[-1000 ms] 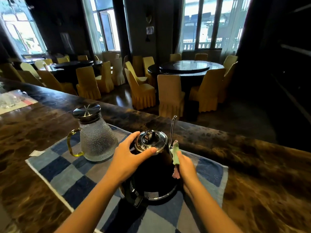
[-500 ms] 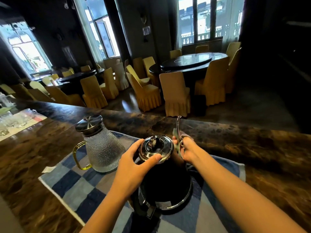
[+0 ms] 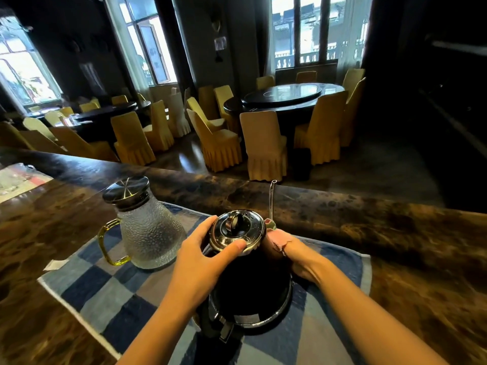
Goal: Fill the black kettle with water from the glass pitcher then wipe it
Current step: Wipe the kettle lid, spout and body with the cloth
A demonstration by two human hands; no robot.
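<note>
Black kettle standing upright on a blue-and-grey checked mat, close to the near edge of the brown marbled surface, with its handle pointing at that edge. Gripping its chrome lid with the left hand, thumb lying along the near rim and fingers curling round the left side. Pressing a pinkish cloth against the kettle's upper right side with the right hand, thumb folding over the cloth, the other fingers hiding behind the body. Rising just beyond the cloth, a thin metal spout pointing toward the far edge. Sitting to the kettle's left on the same mat, nearer the far edge, a textured glass pitcher, capped with a dark metal top, its yellow handle turning left, near the left hand but not touching it. Lying off the mat's left side, a small white paper scrap. Showing only as a blur at the left edge, some clear glassware.
</note>
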